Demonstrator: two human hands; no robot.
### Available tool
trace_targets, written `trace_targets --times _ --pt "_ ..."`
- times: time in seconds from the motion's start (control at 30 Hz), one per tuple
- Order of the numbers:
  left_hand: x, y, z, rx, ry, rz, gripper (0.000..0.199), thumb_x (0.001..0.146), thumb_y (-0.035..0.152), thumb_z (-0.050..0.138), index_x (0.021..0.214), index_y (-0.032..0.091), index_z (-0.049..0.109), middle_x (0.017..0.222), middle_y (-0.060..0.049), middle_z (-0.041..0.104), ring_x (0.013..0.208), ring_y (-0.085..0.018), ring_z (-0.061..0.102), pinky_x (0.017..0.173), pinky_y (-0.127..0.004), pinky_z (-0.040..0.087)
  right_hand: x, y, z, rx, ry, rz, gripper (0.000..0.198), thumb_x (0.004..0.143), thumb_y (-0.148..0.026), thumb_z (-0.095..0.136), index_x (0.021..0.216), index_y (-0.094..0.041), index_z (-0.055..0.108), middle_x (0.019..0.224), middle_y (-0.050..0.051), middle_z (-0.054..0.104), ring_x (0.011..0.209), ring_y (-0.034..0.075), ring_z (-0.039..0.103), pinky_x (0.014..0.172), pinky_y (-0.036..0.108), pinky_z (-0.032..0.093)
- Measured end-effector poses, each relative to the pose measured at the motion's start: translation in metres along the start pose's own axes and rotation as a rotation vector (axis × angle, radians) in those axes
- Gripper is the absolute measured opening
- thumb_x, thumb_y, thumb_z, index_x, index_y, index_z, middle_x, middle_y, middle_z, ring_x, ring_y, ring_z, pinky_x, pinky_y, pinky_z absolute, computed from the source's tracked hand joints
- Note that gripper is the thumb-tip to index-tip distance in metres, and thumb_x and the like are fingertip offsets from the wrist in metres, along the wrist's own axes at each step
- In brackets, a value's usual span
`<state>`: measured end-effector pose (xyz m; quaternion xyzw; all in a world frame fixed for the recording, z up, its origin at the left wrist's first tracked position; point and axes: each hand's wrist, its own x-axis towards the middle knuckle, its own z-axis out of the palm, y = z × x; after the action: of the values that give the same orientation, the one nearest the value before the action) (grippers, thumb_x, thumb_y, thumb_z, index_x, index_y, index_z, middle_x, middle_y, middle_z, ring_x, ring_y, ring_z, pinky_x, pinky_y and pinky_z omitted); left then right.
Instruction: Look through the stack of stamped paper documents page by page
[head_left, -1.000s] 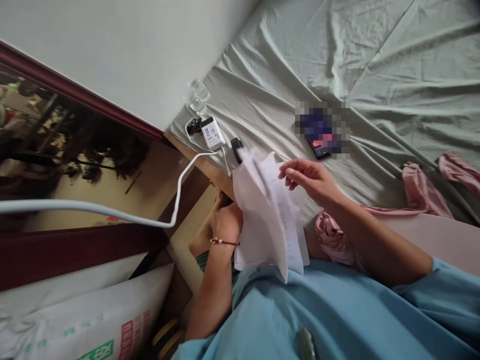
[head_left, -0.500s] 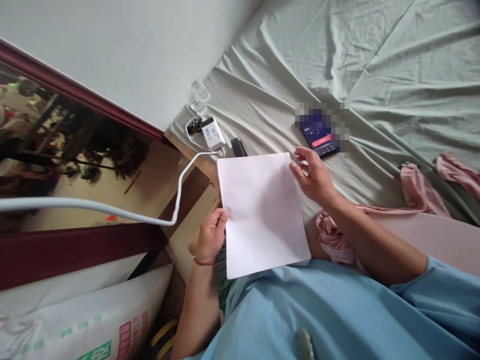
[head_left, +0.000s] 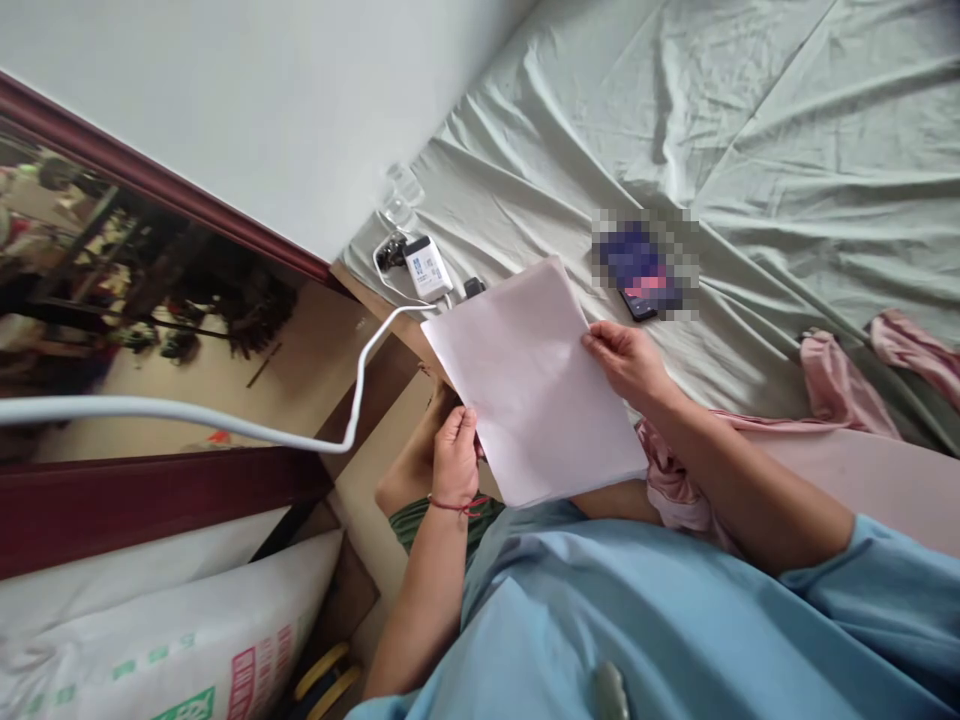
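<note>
White, blank paper (head_left: 536, 385) is held in front of my body, tilted so that its top edge slants up to the right. Along its left edge, my left hand (head_left: 456, 455) is closed, with thumb and fingers pinching the paper; a red string bracelet circles that wrist. My right hand (head_left: 630, 362) grips the right edge between thumb and fingers. Whether it is one sheet or a thin stack I cannot tell. Beyond my right hand lies a phone (head_left: 637, 275) with a lit screen, partly blurred out.
A white power adapter (head_left: 427, 268) and a small black object (head_left: 475, 288) lie near the corner of the sheet-covered bed (head_left: 720, 110). A white cable (head_left: 225, 418) crosses from the left. Pink cloth (head_left: 840, 380) lies at right; white sacks (head_left: 165, 640) stand lower left.
The paper has turned, its lower end swinging right and its top right corner rising. My right hand's fingers have closed on the edge. My left hand has shifted right with the paper.
</note>
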<state>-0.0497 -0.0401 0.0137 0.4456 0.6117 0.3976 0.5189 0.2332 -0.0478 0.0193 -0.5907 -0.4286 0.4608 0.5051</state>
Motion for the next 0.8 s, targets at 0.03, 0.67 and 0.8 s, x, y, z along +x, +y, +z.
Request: trace_targets --times 0.03,0.67,0.8 --pt "0.0 -0.001 0.004 0.01 -0.016 -0.011 0.053 0.072 0.067 0.081 0.077 0.019 0.058 0.062 0.006 0.046 0.05 -0.006 0.037 0.044 -0.019 0.033 0.001 0.0 -0.001 -0.032 0.026 -0.007 0.036 0.089 -0.058 0.058 0.077 -0.024 0.053 0.063 -0.003 0.044 0.056 0.013 0.039 0.051 0.027 0.03" --pt "0.014 -0.008 0.017 -0.01 -0.006 0.012 0.042 0.066 0.051 0.085 0.076 0.014 0.067 0.058 0.005 0.049 0.043 -0.002 0.035 0.04 -0.017 0.023 0.002 0.0 -0.008 -0.473 0.231 -0.139 0.011 0.087 -0.032 0.061 0.084 -0.022 0.064 0.082 0.005 0.07 0.074 0.02 0.06 0.072 0.032 0.043" --pt "0.016 -0.01 0.021 0.056 0.014 0.031 0.038 0.07 0.049 0.08 0.078 0.013 0.069 0.057 0.005 0.051 0.041 -0.003 0.038 0.04 -0.018 0.024 -0.003 -0.004 -0.004 -0.673 0.227 -0.121 0.016 0.094 -0.03 0.055 0.089 -0.021 0.069 0.092 0.008 0.073 0.08 0.023 0.063 0.07 0.033 0.04"
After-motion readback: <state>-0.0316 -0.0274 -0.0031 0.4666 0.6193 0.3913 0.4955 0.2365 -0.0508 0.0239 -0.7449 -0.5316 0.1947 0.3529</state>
